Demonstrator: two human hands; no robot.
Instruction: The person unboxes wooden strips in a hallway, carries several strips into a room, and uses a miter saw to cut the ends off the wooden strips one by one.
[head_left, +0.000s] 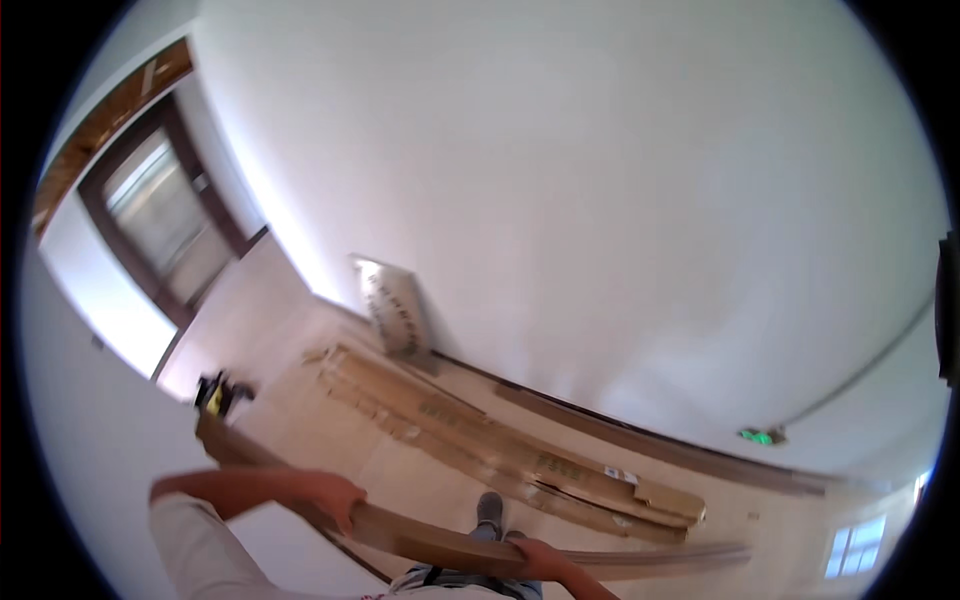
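My left hand [330, 492] grips a long brown plank [420, 540], which runs diagonally from the left down past my waist toward the lower right. Further along the same piece, at the bottom centre, my right hand [535, 558] is also closed on it. The plank is slightly blurred. Beyond it on the floor [320, 420] lie long flattened cardboard packages [500, 450] with torn edges. My feet show just below them.
A printed panel [390, 305] leans against the white wall [600, 200]. Dark strips [650, 440] lie along the wall's foot. A black and yellow item [220, 395] stands left, near a glazed door [160, 210]. A green object [760, 437] is low at right, near a window [855, 548].
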